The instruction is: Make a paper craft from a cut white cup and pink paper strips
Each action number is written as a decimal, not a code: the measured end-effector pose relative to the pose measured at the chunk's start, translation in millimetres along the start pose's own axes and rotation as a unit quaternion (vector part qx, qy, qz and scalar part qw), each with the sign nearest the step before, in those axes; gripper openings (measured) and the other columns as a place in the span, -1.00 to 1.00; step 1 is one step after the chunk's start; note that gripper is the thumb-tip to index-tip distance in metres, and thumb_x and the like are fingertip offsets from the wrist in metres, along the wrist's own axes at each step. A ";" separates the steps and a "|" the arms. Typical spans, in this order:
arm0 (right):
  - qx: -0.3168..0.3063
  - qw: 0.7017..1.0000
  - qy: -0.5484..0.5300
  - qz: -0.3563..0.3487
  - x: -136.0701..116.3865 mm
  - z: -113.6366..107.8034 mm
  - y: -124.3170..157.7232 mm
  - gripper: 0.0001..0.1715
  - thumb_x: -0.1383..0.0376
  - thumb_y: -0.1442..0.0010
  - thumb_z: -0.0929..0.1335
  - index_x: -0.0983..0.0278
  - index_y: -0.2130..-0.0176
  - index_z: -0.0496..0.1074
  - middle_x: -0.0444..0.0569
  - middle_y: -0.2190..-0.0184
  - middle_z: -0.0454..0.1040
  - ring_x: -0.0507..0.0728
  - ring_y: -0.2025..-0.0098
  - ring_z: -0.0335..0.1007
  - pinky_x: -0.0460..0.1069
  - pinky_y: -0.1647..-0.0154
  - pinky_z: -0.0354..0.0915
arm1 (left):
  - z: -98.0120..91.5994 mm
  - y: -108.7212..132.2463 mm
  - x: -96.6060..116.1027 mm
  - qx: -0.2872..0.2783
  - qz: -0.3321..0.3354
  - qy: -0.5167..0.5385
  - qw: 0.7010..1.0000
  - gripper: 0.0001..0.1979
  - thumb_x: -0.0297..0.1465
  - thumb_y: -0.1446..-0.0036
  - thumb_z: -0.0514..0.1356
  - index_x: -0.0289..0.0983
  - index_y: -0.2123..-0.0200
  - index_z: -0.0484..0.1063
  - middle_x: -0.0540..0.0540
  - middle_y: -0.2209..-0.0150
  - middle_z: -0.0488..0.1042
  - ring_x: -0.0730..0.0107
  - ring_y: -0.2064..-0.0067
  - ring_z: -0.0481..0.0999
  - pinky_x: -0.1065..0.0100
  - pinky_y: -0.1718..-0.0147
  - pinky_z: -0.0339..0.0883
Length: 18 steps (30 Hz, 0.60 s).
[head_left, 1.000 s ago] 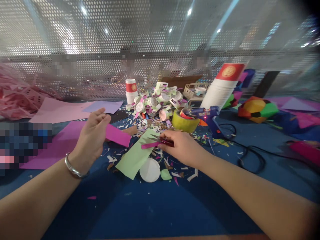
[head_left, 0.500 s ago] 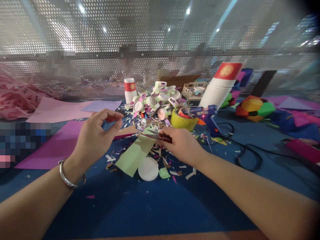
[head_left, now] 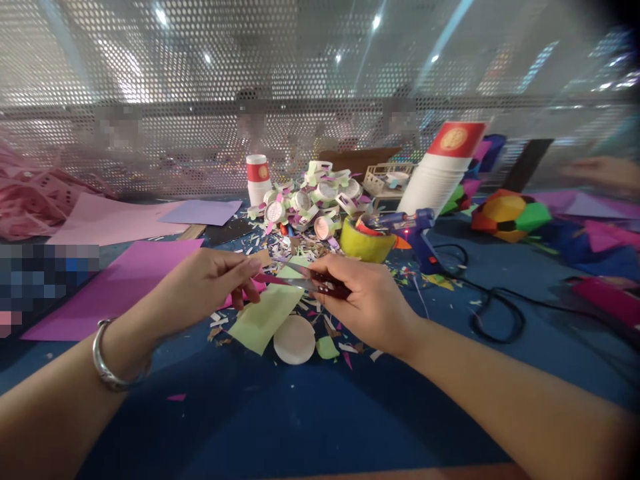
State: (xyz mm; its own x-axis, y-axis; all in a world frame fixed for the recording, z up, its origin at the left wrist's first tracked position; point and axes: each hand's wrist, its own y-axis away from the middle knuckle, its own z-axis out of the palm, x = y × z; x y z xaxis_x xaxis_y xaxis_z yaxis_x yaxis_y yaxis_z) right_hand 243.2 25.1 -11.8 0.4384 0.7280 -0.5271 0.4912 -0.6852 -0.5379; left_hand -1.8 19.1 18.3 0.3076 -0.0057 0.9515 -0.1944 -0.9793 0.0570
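Observation:
My left hand (head_left: 213, 280) pinches a strip of tan and magenta paper (head_left: 261, 259) between thumb and fingers; most of the strip is hidden by the fingers. My right hand (head_left: 363, 297) is closed round a pair of dark-red-handled scissors (head_left: 293, 281). The blades are spread apart and point left, their tips close to the strip; I cannot tell whether they touch it. Below them, a pale green paper strip (head_left: 263, 317) lies slanted on the table. Its right side borders a white paper disc (head_left: 294, 340), with a small green scrap (head_left: 327, 348) beside that.
Paper cuttings surround a heap of small cup-shaped pieces (head_left: 315, 200). A blue glue gun (head_left: 423, 240) rests by a yellow ring (head_left: 367, 247), its black cord running right. Paper cups stand in stacks (head_left: 435, 177). Purple sheets (head_left: 115, 287) lie left. Another person's hand (head_left: 600, 172) is far right.
My left hand has moved right and down and taken hold of the tan and magenta strip from the table. The scissors have opened wide. A person's hand has appeared at far right.

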 end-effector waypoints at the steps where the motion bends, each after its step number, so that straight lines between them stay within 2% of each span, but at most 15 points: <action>1: 0.000 1.000 0.000 -0.011 -1.5 0.1 0.6 -0.85 0.39 -0.19 0.34 0.26 0.19 0.43 -0.06 0.33 0.55 0.05 0.33 0.45 -0.08 0.29 0.30 | 3.0 0.5 1.3 -0.024 -0.013 -0.021 0.999 -0.72 -0.18 -0.20 0.23 -0.24 0.35 0.64 -0.13 0.47 0.59 0.44 0.54 0.45 0.48 0.60 0.18; 3: -0.008 1.000 0.001 -0.030 -4.5 0.4 1.6 -0.84 0.40 -0.19 0.32 0.25 0.18 0.43 -0.08 0.34 0.53 0.04 0.35 0.42 -0.08 0.31 0.29 | 9.2 1.9 2.9 -0.074 -0.042 -0.025 0.996 -0.62 -0.10 -0.27 0.13 -0.23 0.25 0.63 -0.12 0.47 0.58 0.48 0.56 0.42 0.50 0.62 0.16; 6: -0.034 0.998 0.000 -0.054 -8.6 1.3 2.3 -0.83 0.41 -0.20 0.31 0.23 0.17 0.41 -0.10 0.37 0.50 0.02 0.39 0.36 -0.07 0.34 0.26 | 16.9 4.4 3.4 -0.132 -0.088 0.088 0.983 -0.64 -0.10 -0.27 0.14 -0.19 0.10 0.58 -0.08 0.46 0.56 0.52 0.56 0.39 0.53 0.61 0.18; 10: -0.041 0.997 -0.001 -0.071 -11.1 2.1 1.8 -0.86 0.38 -0.24 0.31 0.24 0.16 0.40 -0.13 0.41 0.45 0.01 0.42 0.31 -0.07 0.35 0.23 | 23.8 7.1 5.5 -0.196 -0.129 0.164 0.958 -0.74 -0.25 -0.25 0.21 -0.17 0.02 0.51 -0.02 0.45 0.52 0.57 0.52 0.40 0.60 0.60 0.13; 12: -0.038 0.996 -0.004 -0.075 -11.0 2.1 1.7 -0.87 0.38 -0.25 0.31 0.24 0.16 0.40 -0.13 0.41 0.44 0.00 0.41 0.31 -0.07 0.35 0.23 | 26.4 7.5 6.8 -0.200 -0.135 0.188 0.952 -0.70 -0.35 -0.23 0.25 -0.16 -0.04 0.45 0.02 0.44 0.49 0.61 0.53 0.38 0.64 0.61 0.11; 15: -0.039 0.995 -0.015 -0.086 -10.0 2.1 2.0 -0.85 0.41 -0.24 0.30 0.24 0.16 0.39 -0.12 0.38 0.45 0.01 0.38 0.31 -0.08 0.34 0.23 | 29.1 7.0 7.6 -0.174 -0.142 0.224 0.948 -0.61 -0.48 -0.20 0.26 -0.14 -0.09 0.37 0.02 0.35 0.50 0.64 0.50 0.40 0.66 0.58 0.18; 18: -0.045 0.995 -0.030 -0.089 -9.5 2.3 2.4 -0.78 0.46 -0.19 0.30 0.26 0.14 0.39 -0.12 0.37 0.44 0.01 0.37 0.30 -0.08 0.32 0.24 | 29.2 6.0 6.2 -0.166 -0.129 0.244 0.947 -0.60 -0.54 -0.17 0.27 -0.18 -0.07 0.38 -0.05 0.20 0.52 0.54 0.33 0.51 0.61 0.45 0.32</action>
State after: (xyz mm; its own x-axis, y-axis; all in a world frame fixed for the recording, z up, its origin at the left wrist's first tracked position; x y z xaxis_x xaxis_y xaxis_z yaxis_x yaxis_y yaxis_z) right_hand 238.5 16.5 -9.6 0.2939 0.8331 -0.4687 0.6236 -0.5387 -0.5665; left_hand 26.1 7.3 15.7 -0.0672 0.3983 0.9148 -0.4793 -0.8170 0.3206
